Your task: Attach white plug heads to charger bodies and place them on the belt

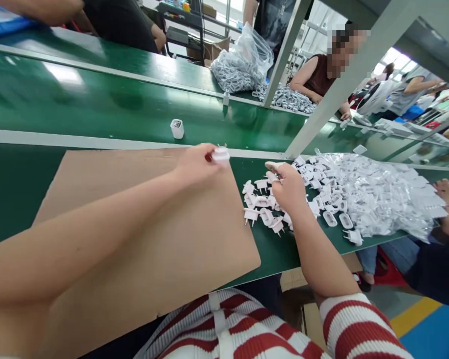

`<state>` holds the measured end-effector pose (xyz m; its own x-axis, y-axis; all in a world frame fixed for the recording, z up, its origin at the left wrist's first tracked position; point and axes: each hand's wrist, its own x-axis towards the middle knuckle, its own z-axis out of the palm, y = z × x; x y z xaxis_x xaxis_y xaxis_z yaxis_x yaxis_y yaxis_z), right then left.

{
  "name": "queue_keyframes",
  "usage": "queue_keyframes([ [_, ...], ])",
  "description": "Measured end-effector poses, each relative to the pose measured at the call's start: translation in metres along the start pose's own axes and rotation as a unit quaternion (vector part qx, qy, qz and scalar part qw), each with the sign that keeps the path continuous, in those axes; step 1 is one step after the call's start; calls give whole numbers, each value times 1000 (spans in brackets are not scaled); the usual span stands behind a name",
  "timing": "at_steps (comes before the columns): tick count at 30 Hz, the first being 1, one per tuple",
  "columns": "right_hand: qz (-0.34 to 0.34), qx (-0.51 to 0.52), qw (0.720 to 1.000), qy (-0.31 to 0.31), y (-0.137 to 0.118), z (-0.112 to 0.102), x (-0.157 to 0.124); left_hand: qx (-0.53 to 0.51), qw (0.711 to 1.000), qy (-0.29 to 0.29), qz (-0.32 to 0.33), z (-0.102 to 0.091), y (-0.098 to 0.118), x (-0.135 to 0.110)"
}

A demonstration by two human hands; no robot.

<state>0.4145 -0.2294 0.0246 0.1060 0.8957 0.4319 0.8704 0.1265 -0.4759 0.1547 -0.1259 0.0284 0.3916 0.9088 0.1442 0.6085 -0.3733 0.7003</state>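
Observation:
My left hand (200,162) is closed around a white plug adapter housing (220,156), held above the right edge of a brown cardboard sheet (153,224). The adapter is smeared by motion, and its small pins point up. My right hand (289,185) reaches over a pile of white plug casings (262,202), its index finger stretched out to the left and its thumb apart from it. Some casings lie on their sides with their pins showing. Whether the right fingertips touch a casing is hard to tell.
One white adapter (177,129) stands on the green conveyor belt (127,107), and another (226,97) is farther back. Clear plastic bags of white parts (381,194) lie at the right. A pale metal post (333,85) rises beyond the pile. Co-workers sit across the line and at the right.

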Motion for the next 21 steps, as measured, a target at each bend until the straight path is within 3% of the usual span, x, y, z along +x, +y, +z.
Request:
queue_keyframes([
  [4, -50, -82, 988, -120, 6, 8, 0, 117, 987, 95, -63, -2, -24, 77],
  [8, -67, -108, 974, -188, -4, 24, -13, 187, 964, 133, -136, -1, -45, 111],
  [11, -48, -48, 982, -177, -7, 27, -15, 204, 958, 150, -134, -1, -54, 106],
  [15, 21, 133, 986, -102, -13, 22, -11, 169, 931, 290, -143, -19, -73, 86],
  [16, 58, 203, 973, -98, -17, 20, -10, 145, 927, 304, -166, -27, -79, 83],
  [18, 125, 345, 924, -110, -24, 17, -9, 102, 932, 277, -211, -45, -93, 78],
  [21, 168, 482, 847, -149, -35, 12, -10, 80, 946, 237, -207, -65, -100, 69],
])
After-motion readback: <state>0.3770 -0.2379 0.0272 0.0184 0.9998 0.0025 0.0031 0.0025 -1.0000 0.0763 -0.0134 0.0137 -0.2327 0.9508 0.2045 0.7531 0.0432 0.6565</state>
